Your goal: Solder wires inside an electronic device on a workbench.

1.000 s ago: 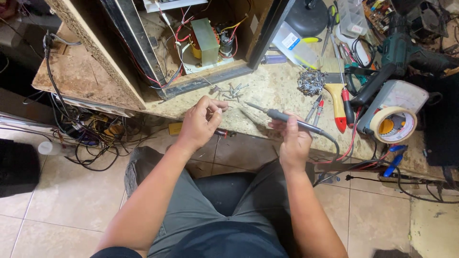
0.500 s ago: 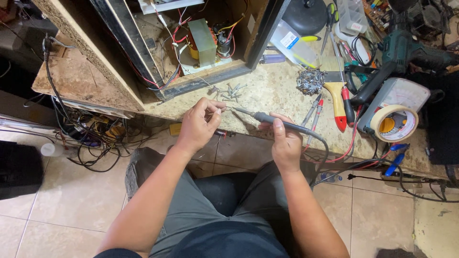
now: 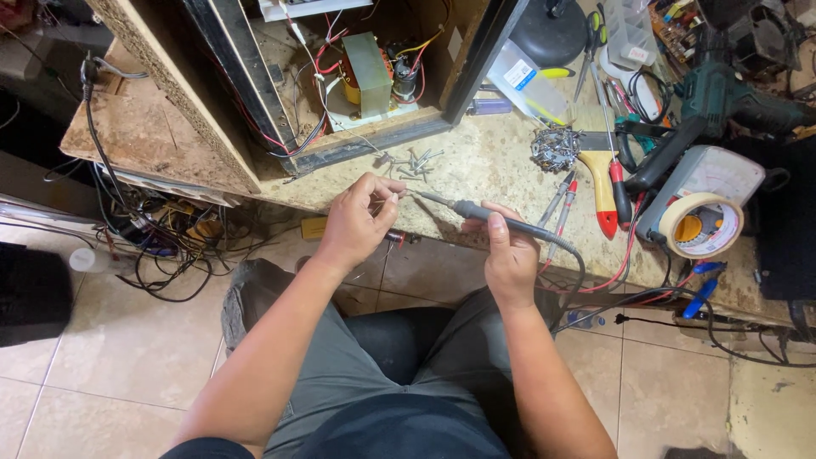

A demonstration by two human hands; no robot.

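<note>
The right hand (image 3: 510, 255) is gripping a soldering iron (image 3: 497, 219), fingers wrapped around its handle, over the tabletop (image 3: 484, 161) edge. The left hand (image 3: 353, 223) is pinching the iron's metal tip with fingers pressed together, near loose screws (image 3: 410, 161).

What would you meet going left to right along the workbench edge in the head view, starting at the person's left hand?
left hand → soldering iron held in the right hand → red-handled tool → roll of masking tape
</note>
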